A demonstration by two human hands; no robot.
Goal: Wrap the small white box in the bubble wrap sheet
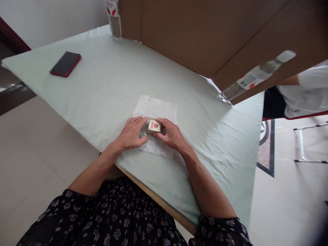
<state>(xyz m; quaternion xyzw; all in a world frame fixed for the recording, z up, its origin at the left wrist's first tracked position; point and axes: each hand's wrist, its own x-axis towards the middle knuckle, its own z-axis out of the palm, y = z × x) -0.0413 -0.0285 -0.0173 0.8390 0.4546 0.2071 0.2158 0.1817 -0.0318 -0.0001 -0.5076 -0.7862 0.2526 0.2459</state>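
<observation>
One small box (154,125) over bubble wrap (155,106), pinched by your right hand (172,134); your left hand (130,135) wide, box contact unclear.

At the frame's centre, the right hand (174,134) hides one end of the small box (154,126), whose print is too small to read; with the left hand (130,134) it covers parts of the white sheet (156,106). The top edge crops the upper-left bottle (114,21) and cardboard (179,30); the right edge, a person in white (301,97).

Smooth paperboard box (154,126), rough sheet (156,105), perhaps plastic, creased tablecloth (102,85), matt cardboard panel (189,30)
</observation>
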